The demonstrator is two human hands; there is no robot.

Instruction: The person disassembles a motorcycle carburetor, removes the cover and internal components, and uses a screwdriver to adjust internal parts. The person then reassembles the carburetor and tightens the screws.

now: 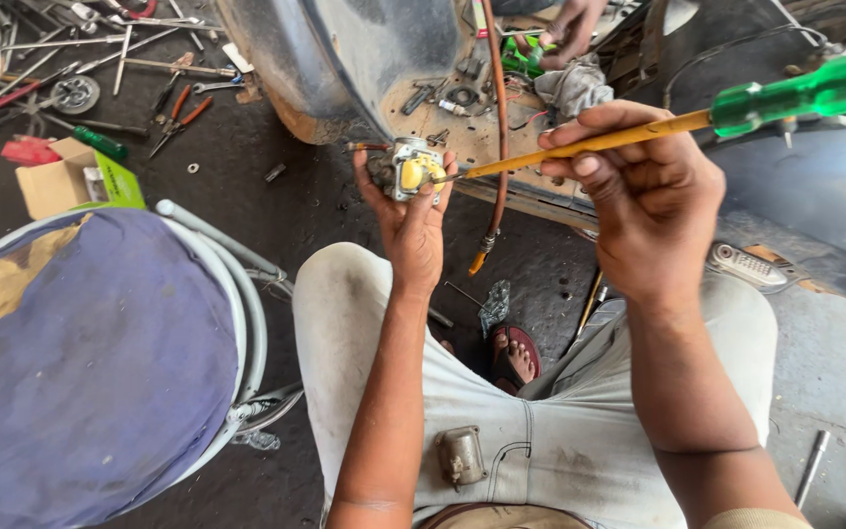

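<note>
My left hand [411,220] holds up a small metal engine part with a yellow piece in it [409,169], in front of a scooter's footboard. My right hand [643,191] grips the yellow shaft of a long screwdriver [580,145] with a green handle. Its tip touches the yellow piece of the part. A small metal cup-shaped piece [459,456] rests on my lap, on my pale trousers.
A stool with a worn purple seat [80,362] stands at the left. Several hand tools [100,59] and a small cardboard box [75,178] lie on the dark floor. Another person's hand [572,29] works on the scooter [364,59] at the top. An orange cable [497,147] hangs down.
</note>
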